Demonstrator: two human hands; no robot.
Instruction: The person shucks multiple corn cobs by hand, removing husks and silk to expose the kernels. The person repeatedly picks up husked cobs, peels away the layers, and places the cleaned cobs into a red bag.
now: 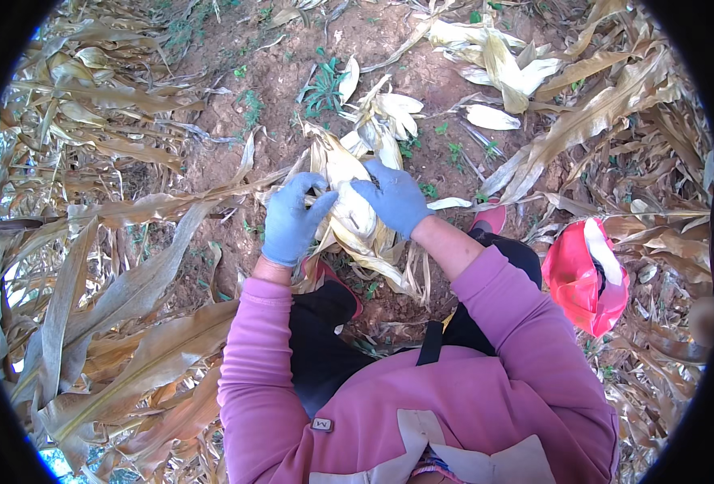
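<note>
Pale dry corn husks [352,209] lie in a heap between my hands, low over the soil in front of my feet. My right hand [393,196], in a blue-grey glove, grips the husk from its right side, thumb on the pale surface. On the left side of the husk is my left hand [296,218], gloved alike. Its thumb and forefinger are curled towards each other with a gap showing. Whether a strip of husk is pinched there cannot be made out. Just beyond, more opened husks [387,118] lie on the ground.
Dry corn stalks and leaves [133,302] crowd the left side. A red plastic bag [574,278] with something white in it stands to my right. Loose husks [502,66] lie at the upper right. A green weed [325,89] grows from the reddish soil [230,115].
</note>
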